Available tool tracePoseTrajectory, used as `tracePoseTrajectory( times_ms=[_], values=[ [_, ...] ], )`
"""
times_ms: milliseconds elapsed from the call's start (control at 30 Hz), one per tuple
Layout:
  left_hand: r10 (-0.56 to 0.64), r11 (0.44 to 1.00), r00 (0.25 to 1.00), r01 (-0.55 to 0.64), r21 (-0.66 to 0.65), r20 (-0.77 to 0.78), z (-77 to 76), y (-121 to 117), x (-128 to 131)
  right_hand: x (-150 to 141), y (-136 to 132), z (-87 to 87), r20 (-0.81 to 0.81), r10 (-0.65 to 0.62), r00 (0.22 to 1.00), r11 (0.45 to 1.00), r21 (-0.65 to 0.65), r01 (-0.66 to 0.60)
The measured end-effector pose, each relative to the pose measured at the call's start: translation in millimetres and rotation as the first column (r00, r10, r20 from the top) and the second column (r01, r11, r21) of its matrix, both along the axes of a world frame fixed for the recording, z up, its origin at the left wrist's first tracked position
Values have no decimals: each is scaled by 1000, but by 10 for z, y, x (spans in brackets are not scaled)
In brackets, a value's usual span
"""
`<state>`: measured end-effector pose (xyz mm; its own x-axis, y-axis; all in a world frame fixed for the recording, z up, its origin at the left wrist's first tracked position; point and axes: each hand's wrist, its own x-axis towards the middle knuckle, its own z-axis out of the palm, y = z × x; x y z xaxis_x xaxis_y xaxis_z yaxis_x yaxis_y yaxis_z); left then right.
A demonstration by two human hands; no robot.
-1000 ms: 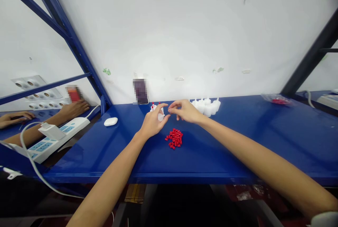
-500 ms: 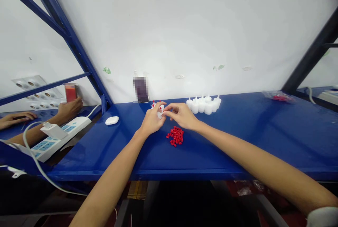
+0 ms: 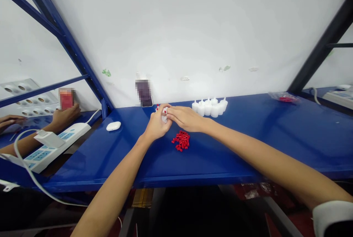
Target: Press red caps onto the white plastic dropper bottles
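My left hand (image 3: 156, 125) is closed around a small white plastic bottle (image 3: 164, 119), mostly hidden by the fingers. The fingers of my right hand (image 3: 187, 118) are pressed together over the top of that bottle, covering what they hold there. Just behind the hands, white bottles with red caps (image 3: 157, 107) show in part. In front of my hands lies a loose pile of small red caps (image 3: 182, 140). To the right stands a group of white bottles (image 3: 207, 108) with bare, upright nozzles.
The blue table (image 3: 248, 130) runs along a white wall. A phone (image 3: 146, 93) leans on the wall. At left are a white earbud case (image 3: 113, 126), a power strip (image 3: 59, 145) and another person's hand (image 3: 66, 115). A clear bag (image 3: 285, 98) with red pieces lies back right.
My right hand has gone from a fingertip pinch beside the bottle to fingers laid over its top. My left hand still holds the bottle. The camera view has shifted slightly.
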<state>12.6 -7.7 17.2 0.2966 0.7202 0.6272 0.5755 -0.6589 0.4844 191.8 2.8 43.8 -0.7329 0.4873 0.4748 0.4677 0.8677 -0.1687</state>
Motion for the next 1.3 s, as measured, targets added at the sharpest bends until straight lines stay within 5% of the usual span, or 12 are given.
tracePoseTrajectory(
  times_ms=[300, 500, 667, 1033, 1300],
  values=[
    [91, 996, 985, -88, 30, -144, 15, 85, -131, -197, 7, -66, -70, -49, 996, 972, -232, 32],
    [319, 943, 946, -311, 117, -58, 58, 173, -440, -223, 305, 169, -199, -189, 962, 969, -199, 149],
    [501, 859, 865, -498, 121, 10, 35, 260, -639, -225, 563, 319, 66, -274, 960, 938, -201, 282],
    [418, 908, 908, -418, 32, 2, -48, 263, -630, -585, 715, 266, 340, -273, 900, 899, -244, 365],
    [313, 948, 947, -316, 34, 70, -3, 211, -560, 207, 498, 506, 201, -443, 874, 869, -143, 474]
  ],
)
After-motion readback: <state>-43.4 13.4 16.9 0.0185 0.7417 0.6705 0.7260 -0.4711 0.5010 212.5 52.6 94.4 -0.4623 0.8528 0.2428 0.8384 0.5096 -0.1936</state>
